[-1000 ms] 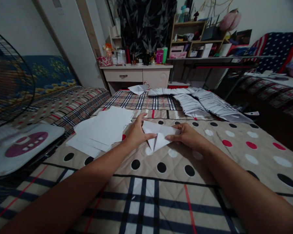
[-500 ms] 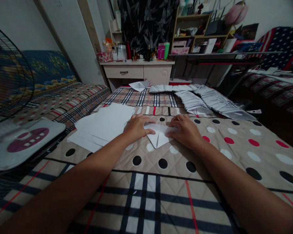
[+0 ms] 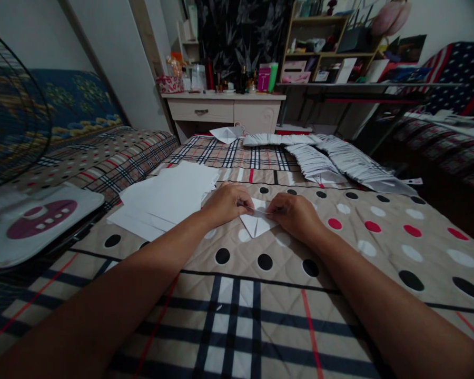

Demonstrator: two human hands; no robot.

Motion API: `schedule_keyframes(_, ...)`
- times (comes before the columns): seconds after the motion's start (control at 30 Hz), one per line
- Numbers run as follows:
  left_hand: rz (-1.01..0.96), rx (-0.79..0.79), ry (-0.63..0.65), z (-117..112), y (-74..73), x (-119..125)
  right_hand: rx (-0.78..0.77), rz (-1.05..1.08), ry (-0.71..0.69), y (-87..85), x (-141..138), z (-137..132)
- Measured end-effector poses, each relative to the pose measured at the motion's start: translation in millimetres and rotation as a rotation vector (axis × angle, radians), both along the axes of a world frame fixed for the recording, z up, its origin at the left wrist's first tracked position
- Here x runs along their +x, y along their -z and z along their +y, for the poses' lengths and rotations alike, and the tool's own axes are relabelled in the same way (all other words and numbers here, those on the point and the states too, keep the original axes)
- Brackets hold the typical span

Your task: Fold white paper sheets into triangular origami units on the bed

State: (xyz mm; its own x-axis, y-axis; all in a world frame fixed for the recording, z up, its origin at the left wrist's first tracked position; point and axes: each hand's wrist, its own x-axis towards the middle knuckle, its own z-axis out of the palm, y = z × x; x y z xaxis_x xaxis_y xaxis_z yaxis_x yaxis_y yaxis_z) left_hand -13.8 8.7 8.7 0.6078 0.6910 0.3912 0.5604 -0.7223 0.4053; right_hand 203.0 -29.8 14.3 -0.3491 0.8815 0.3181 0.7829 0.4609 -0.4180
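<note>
Between my hands a folded sheet of white paper [image 3: 257,225] lies on the patterned bedspread, its pointed end toward me and a crease down its middle. My left hand [image 3: 228,204] pinches the far left part of the paper between thumb and fingers. On the opposite side, my right hand [image 3: 293,213] is closed on the right part, fingers curled. The paper's upper edge stands slightly raised between the two pinches. Left of my left hand is a spread pile of flat white sheets [image 3: 169,192].
Long rows of folded white papers [image 3: 355,160] lie across the far right of the bedspread [image 3: 284,295]. A single folded paper [image 3: 226,135] sits near the far edge. At left are a fan [image 3: 11,105] and a white lidded appliance [image 3: 43,221]; a dresser [image 3: 205,111] stands behind.
The fingers of both hands have curled in and drawn a little closer along the paper's far edge, which now lifts. The view has shifted slightly.
</note>
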Motion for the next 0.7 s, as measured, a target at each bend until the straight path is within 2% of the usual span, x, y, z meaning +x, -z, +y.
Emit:
schedule_keyframes(0.23, 0.175, 0.145, 0.038, -10.6, -6.9, -4.7, 0.064, -0.149, -0.089, -5.9, -0.6, -6.9)
schedule_keyframes(0.37, 0.265, 0.172, 0.077, -20.5, -18.3, -5.2, 0.04, -0.263, -0.066, -18.0, -6.7, -16.6)
schedule_keyframes(0.47, 0.31, 0.169, 0.083, -27.6, -26.2, -3.4, -0.034, -0.269, -0.006, -27.6, -12.5, -22.0)
schedule_keyframes(0.6, 0.299, 0.149, 0.023, -28.8, -24.3, 1.6, -0.07, -0.255, 0.114, -27.1, -15.6, -20.2)
schedule_keyframes(0.7, 0.233, 0.106, -0.093, -26.6, -16.4, 5.5, -0.049, -0.24, 0.089, -17.6, -12.7, -14.7)
